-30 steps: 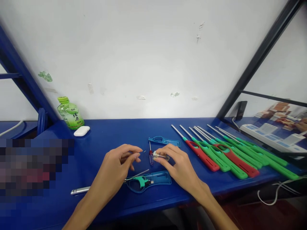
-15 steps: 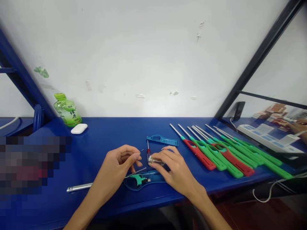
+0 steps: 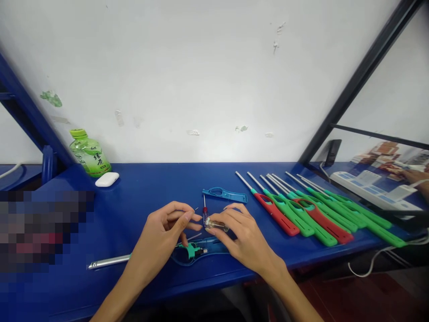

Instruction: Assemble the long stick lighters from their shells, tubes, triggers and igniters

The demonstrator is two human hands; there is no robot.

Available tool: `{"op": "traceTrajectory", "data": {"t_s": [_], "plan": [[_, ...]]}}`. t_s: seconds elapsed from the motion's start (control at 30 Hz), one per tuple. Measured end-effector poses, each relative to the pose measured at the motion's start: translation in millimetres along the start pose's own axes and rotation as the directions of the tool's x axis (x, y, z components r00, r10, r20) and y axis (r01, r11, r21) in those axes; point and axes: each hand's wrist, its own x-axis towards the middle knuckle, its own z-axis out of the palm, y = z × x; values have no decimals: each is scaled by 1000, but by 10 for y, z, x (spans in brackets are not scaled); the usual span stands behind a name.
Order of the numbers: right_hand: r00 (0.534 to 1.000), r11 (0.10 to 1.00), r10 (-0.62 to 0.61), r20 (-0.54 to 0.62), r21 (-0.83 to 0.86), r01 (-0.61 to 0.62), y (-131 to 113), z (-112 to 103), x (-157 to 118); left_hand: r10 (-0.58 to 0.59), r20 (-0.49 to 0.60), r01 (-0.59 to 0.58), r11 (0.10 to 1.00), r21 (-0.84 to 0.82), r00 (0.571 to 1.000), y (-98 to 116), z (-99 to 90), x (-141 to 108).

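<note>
My right hand holds a small clear cylinder with a whitish end between thumb and fingers. Close to that end is my left hand, thumb and index finger pinched together; whatever is between them is too small to make out. Under my hands lies a blue lighter shell with a green trigger piece in it and a silver tube reaching left. A screwdriver with a red and clear handle lies just beyond my fingers, beside a second blue shell half.
Several green and red long lighters lie in a row at the right. A green bottle and a white case stand at the back left. Beyond the right frame are a power strip and another person's hand.
The left fingers have come slightly nearer the whitish end of the cylinder. The right hand keeps its hold, and the whole view has shifted a little.
</note>
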Motion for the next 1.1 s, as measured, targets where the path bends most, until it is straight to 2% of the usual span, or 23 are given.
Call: {"op": "traceTrajectory", "data": {"t_s": [0.3, 0.57, 1.1], "plan": [[1000, 1000, 7, -19, 25, -6, -30, -19, 8, 53, -49, -47, 993, 112, 997, -28, 23, -17], [1000, 999, -28, -12, 38, 28, -41, -32, 1, 38, -20, -35, 992, 118, 999, 15, 124, -77], [998, 999, -37, -56, 7, 37, -5, -18, -28, -17, 57, 10, 991, 132, 998, -19, 120, -75]]}}
